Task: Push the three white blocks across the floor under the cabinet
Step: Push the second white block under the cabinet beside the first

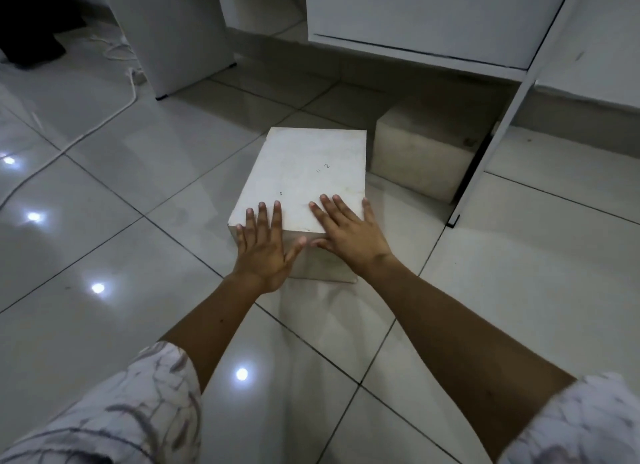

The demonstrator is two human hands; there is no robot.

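A white block stands on the tiled floor in the middle of the head view, with small dark marks on its top. My left hand lies flat over its near left corner, fingers straight on the top and thumb on the near face. On the near right corner my right hand presses the same way, fingers spread. A second white block sits farther right, in shadow under the white cabinet, beside the cabinet's right panel. No third block shows.
A white cabinet leg panel stands at the back left. White cables trail over the glossy tiles on the left. A dark shape fills the top left corner. Open floor lies between the two cabinet supports.
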